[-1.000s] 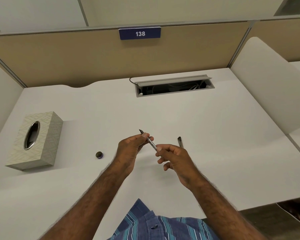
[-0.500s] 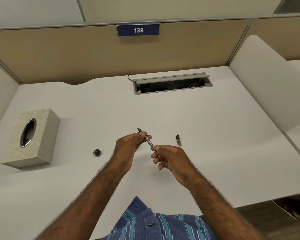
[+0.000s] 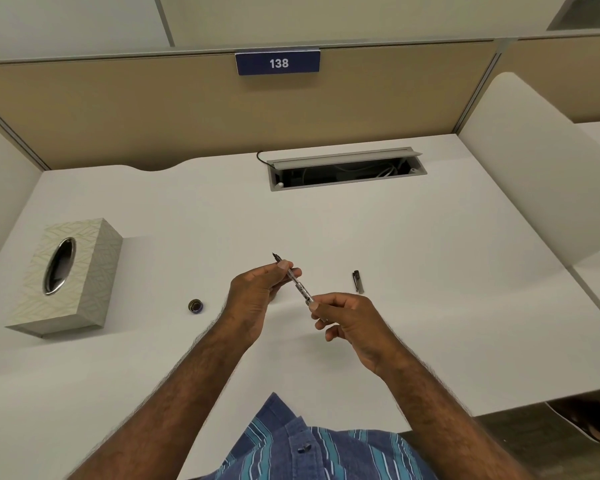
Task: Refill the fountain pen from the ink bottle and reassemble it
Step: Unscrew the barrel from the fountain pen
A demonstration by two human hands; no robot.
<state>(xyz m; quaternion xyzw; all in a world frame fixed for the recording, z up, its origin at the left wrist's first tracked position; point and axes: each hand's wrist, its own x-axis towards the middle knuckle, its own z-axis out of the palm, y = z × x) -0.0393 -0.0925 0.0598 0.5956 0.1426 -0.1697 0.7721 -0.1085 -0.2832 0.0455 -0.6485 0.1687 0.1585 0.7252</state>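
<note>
I hold the fountain pen's front section over the white desk, its dark nib pointing up and away to the left and its clear converter exposed. My left hand pinches the grip just below the nib. My right hand pinches the converter's rear end between thumb and forefinger. A dark pen part with a clip lies on the desk to the right of my hands. A small round ink bottle sits on the desk to the left of my left hand.
A patterned tissue box stands at the left of the desk. An open cable tray is set into the desk's back. Beige partitions close off the back, and a white divider rises at the right.
Both hands stay on the pen section. The exposed length of converter between the hands has grown slightly. The camera view shifted a little.
</note>
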